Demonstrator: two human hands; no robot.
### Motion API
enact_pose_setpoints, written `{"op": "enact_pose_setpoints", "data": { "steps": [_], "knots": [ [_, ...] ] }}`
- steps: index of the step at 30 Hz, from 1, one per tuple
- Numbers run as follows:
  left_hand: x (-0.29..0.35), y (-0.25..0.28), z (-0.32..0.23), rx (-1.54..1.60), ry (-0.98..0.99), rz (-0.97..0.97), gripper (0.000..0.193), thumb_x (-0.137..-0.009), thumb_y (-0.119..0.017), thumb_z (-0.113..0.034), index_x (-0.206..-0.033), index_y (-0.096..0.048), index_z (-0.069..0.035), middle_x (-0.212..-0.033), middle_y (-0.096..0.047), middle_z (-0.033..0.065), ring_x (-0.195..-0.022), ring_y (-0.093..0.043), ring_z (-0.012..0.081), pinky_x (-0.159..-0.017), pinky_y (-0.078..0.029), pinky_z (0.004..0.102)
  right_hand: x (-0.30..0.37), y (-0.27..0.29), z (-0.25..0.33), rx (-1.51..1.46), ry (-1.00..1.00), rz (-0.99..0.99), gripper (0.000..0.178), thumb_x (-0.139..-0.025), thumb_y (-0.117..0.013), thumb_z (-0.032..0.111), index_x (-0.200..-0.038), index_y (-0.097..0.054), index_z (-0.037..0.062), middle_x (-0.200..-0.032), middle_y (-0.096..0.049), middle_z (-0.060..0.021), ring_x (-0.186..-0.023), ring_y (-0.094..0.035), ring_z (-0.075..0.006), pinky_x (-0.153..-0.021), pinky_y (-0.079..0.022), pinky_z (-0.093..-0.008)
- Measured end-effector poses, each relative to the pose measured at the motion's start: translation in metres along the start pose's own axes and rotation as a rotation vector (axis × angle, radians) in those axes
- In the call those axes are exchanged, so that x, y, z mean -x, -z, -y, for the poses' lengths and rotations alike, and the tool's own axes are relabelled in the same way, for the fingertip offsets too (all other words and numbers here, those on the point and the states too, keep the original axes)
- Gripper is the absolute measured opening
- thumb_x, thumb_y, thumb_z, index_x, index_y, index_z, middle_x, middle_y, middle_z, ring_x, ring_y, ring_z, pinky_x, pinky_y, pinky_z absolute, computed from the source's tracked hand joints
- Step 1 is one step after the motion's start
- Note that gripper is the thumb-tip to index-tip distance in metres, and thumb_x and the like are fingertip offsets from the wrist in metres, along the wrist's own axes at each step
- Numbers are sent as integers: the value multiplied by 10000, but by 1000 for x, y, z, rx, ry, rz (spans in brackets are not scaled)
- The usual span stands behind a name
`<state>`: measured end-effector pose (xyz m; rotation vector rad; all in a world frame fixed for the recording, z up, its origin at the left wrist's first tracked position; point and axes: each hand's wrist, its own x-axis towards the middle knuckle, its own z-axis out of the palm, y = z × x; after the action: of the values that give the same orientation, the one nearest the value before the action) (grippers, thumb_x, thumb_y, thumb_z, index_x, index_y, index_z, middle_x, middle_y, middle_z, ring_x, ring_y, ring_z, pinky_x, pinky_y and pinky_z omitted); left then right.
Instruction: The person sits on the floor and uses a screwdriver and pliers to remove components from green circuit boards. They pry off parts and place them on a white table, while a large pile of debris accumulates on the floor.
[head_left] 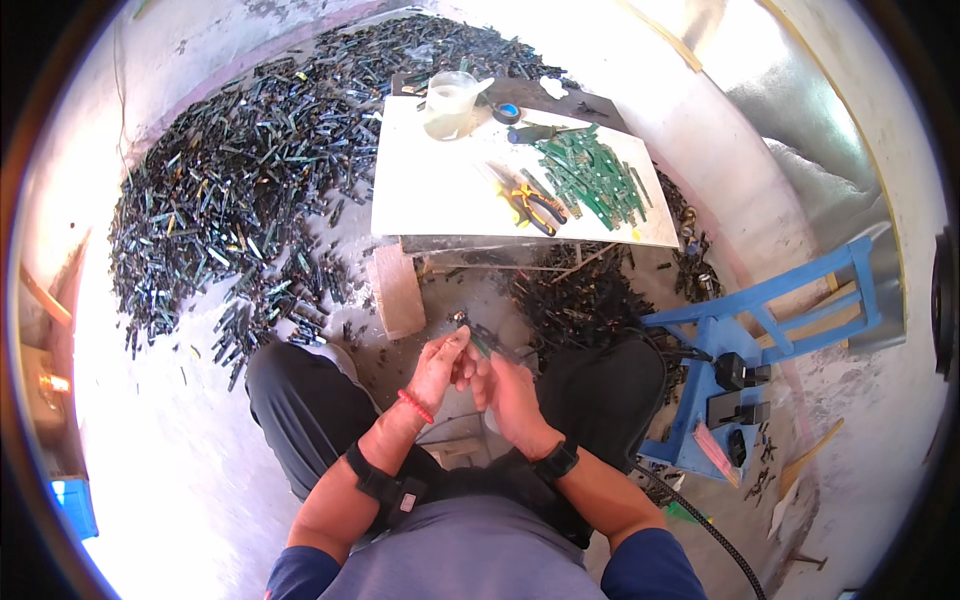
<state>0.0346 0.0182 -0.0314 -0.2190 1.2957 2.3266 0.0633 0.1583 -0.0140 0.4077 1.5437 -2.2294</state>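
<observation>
Your left hand (441,372) pinches a thin, dark-green, stiff-looking strip (481,344), just short of the white, flat-topped desk (425,195); whether your right hand (512,396) grips too, I can't tell. Steady it near your fingertips, pressing lightly.

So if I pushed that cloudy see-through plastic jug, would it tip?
The jug stands upright and looks wide, so it might slide before tipping. Its see-through walls look like thin plastic, so it's probably light unless filled.
</observation>
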Motion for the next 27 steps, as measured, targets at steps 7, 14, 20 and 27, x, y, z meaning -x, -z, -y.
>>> {"op": "enact_pose_setpoints", "data": {
  "steps": [7,14,20,27],
  "knots": [
    [-10,-12,-26,-187,-2,-114,532,-944,-429,-511,-769,-556,-25,-583,-546,45,-476,-478,108,-470,-362,246,8,-16,15,6,-77,40,289,-956,-506,337,-850,-570,76,-661,-563,-27,-518,-500,-102,-470,-387,-230],
    [-32,-22,-75,-174,102,45,489,-944,-454,-485,-834,-563,-22,-630,-614,81,-411,-503,130,-408,-381,229,-19,-21,55,10,-156,138,297,-943,-537,356,-948,-581,62,-748,-579,-30,-612,-544,-106,-545,-427,-232],
    [-71,-13,-82,-105,-41,-14,411,-949,-479,-433,-763,-562,-77,-623,-545,34,-505,-486,115,-465,-377,261,-67,-11,110,714,105,494,277,-929,-512,260,-834,-595,14,-668,-612,-53,-547,-566,-128,-500,-443,-274],
    [-87,-6,-95,158,139,148,499,-932,-441,-529,-707,-479,-84,-564,-416,12,-449,-380,123,-450,-324,252,-117,10,162,1299,894,-266,145,-797,-617,120,-921,-620,45,-802,-623,-122,-731,-598,-320,-659,-482,-389]
  ]
}}
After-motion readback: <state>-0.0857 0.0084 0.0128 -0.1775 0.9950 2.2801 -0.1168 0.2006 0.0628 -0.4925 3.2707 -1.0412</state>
